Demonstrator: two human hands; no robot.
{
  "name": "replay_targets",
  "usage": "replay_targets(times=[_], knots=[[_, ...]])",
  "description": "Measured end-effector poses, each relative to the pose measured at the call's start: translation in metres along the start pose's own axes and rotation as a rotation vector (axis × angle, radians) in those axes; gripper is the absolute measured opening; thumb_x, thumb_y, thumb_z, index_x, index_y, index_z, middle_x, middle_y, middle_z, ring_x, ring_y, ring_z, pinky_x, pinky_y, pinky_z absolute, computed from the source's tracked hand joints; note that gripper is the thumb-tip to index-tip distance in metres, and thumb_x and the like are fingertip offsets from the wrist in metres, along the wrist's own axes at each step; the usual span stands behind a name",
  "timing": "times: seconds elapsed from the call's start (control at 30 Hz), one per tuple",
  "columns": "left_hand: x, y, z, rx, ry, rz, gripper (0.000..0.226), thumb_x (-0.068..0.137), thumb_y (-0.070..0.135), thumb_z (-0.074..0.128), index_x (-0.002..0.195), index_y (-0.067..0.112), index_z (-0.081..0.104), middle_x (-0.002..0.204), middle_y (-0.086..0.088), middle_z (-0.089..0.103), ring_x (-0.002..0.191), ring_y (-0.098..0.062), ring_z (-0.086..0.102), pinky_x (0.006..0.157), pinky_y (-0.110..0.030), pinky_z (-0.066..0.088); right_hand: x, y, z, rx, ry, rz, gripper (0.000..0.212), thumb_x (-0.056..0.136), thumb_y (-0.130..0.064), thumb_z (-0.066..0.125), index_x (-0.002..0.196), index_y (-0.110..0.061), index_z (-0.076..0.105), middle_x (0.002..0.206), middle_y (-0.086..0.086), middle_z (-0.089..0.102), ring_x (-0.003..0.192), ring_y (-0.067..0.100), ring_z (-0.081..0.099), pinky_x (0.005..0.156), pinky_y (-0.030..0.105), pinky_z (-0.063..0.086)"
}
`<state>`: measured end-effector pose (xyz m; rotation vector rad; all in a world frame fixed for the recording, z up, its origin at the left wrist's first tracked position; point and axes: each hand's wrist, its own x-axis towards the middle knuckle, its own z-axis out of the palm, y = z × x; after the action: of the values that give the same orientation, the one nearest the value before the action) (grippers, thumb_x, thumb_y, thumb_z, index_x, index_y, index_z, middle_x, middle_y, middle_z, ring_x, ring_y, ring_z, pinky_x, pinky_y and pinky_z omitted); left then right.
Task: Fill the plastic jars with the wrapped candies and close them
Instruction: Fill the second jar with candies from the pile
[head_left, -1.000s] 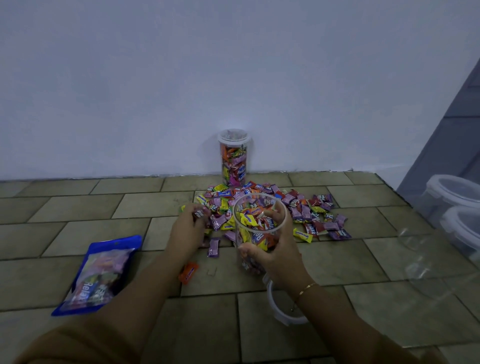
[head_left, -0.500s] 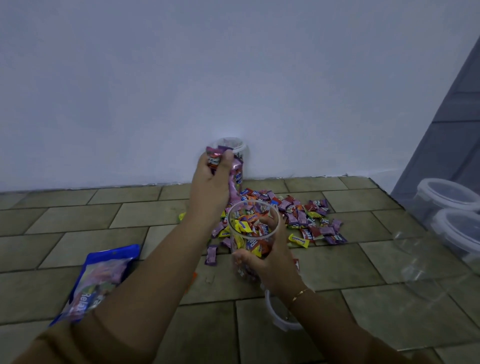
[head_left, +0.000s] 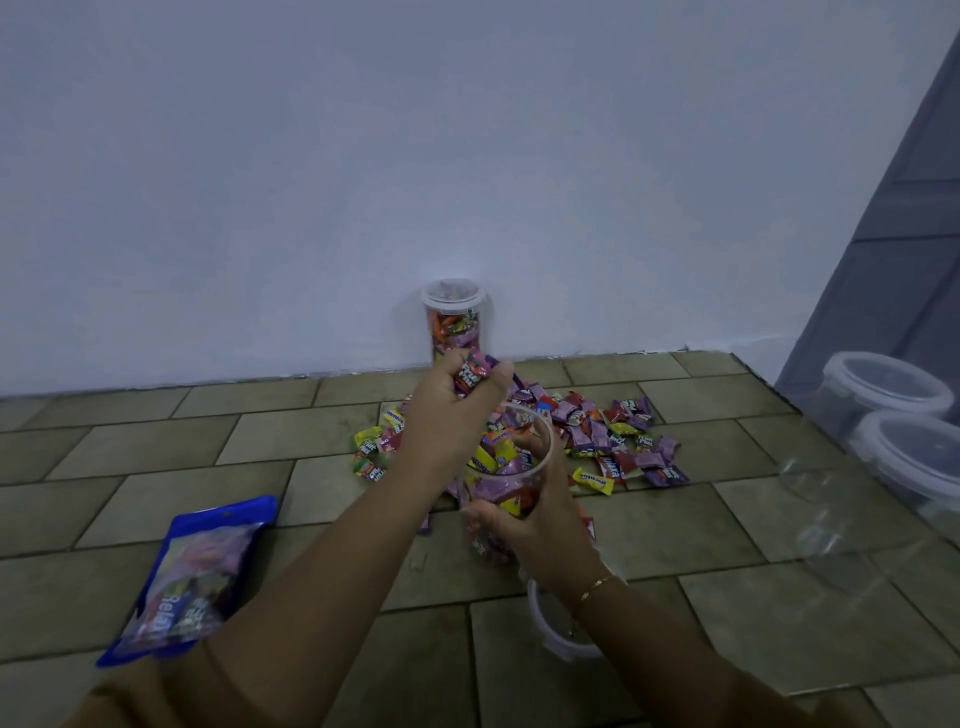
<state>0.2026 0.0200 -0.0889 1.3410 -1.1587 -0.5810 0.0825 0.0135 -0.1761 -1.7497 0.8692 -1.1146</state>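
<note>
My right hand (head_left: 524, 525) grips a clear plastic jar (head_left: 506, 467), open at the top and partly filled with wrapped candies. My left hand (head_left: 452, 410) holds a fistful of wrapped candies (head_left: 470, 375) just above and left of the jar's mouth. A pile of colourful wrapped candies (head_left: 608, 436) lies on the tiled floor behind the jar. A filled, lidded jar (head_left: 454, 322) stands against the wall. A white jar lid (head_left: 558, 631) lies on the floor under my right wrist.
A blue candy bag (head_left: 192, 577) lies on the floor at the left. Two clear lidded jars (head_left: 893, 410) sit at the right edge, with another transparent jar (head_left: 831, 525) lying near them. A grey panel (head_left: 893, 234) rises at the right.
My left hand scooped candies from the pile, lifted them up high, and has now come down closer to the jar's mouth. My right hand kept holding the jar.
</note>
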Motion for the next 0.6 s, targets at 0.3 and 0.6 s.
replay_targets(times=[0.3, 0.6], knots=[[-0.014, 0.0, -0.001, -0.05, -0.101, 0.014, 0.016, 0.077, 0.047, 0.06, 0.084, 0.035, 0.067, 0.081, 0.016, 0.069, 0.08, 0.01, 0.062, 0.069, -0.006, 0.046, 0.0, 0.001, -0.001, 0.013, -0.008, -0.005, 0.097, 0.063, -0.028, 0.085, 0.139, -0.018, 0.027, 0.128, -0.021, 0.041, 0.115, -0.02, 0.039, 0.094, 0.0, 0.032], [-0.015, -0.003, -0.002, -0.011, -0.196, -0.045, 0.038, 0.076, 0.052, 0.054, 0.106, 0.03, 0.061, 0.099, 0.021, 0.061, 0.085, 0.02, 0.055, 0.068, 0.003, 0.04, -0.001, 0.001, -0.002, 0.021, -0.006, 0.015, 0.094, 0.065, -0.015, 0.083, 0.136, -0.028, 0.022, 0.127, -0.027, 0.036, 0.114, -0.026, 0.035, 0.09, -0.003, 0.032]])
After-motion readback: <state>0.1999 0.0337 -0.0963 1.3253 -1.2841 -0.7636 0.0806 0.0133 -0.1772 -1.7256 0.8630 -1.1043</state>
